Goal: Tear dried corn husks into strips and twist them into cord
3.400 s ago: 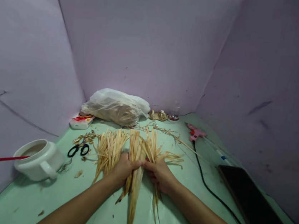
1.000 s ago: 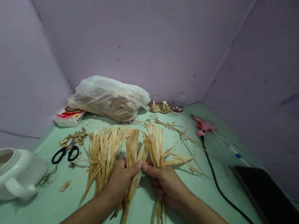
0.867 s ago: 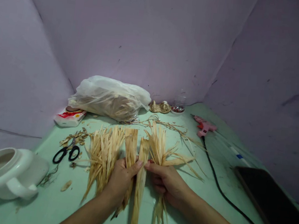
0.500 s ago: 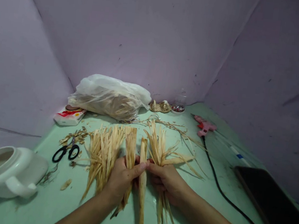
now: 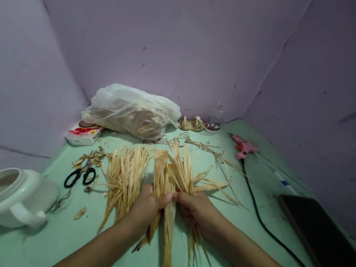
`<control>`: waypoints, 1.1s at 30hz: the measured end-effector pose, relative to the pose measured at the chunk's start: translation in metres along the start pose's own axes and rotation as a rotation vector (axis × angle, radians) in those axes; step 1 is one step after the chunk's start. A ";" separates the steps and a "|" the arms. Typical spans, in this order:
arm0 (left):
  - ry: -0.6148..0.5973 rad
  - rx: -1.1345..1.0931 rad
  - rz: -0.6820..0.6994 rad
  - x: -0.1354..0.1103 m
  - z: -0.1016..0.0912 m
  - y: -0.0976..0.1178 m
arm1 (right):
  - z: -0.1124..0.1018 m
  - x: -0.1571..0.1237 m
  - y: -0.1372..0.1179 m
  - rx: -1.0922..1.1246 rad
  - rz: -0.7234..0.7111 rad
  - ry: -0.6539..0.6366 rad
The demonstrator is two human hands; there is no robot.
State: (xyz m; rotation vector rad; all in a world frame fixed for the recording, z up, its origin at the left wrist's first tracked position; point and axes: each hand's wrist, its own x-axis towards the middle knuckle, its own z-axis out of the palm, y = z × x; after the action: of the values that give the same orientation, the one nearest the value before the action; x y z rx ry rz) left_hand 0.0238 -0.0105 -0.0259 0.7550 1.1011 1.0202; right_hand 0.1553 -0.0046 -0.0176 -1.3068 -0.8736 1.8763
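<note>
My left hand (image 5: pixel 150 204) is closed on a long, straw-coloured dried leaf strip (image 5: pixel 168 235), thumb on top. My right hand (image 5: pixel 199 211) pinches the same strip's right edge, its thumb and forefinger meeting the left thumb. The strip hangs toward me and looks spread fairly flat. A second flat strip (image 5: pixel 160 170) stands upright beside it, under the left hand. Split strips (image 5: pixel 185 168) fan out above my right hand, and their lower ends come out below it. Left of my left hand lies a bundle of shredded strips (image 5: pixel 127 170).
Black-handled scissors (image 5: pixel 79 176) lie among scraps at left, near a white ceramic pot (image 5: pixel 12 200). Behind are a plastic bag (image 5: pixel 132 111), a tissue pack (image 5: pixel 83 134) and a small dish (image 5: pixel 212 128). At right are a pink glue gun (image 5: pixel 243 147), its cord and a dark slab (image 5: pixel 316 239).
The strip between my hands has gone from narrow and folded to wider and flatter. Its top now meets the neighbouring strips. Both hands keep their pinch in nearly the same place.
</note>
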 end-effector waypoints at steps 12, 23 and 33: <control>-0.030 -0.095 -0.033 0.000 -0.006 0.010 | -0.004 0.004 -0.002 0.309 0.037 -0.177; -0.228 -0.273 -0.213 0.006 -0.024 0.017 | -0.029 0.012 -0.014 0.374 0.391 -0.439; -0.598 -0.433 0.176 -0.024 -0.056 0.098 | -0.025 0.004 -0.018 0.190 0.312 -0.290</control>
State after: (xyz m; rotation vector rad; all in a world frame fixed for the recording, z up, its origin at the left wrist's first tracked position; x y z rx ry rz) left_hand -0.0593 0.0028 0.0525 0.7390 0.2880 1.0380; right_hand 0.1805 0.0119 -0.0119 -1.1207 -0.6358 2.3744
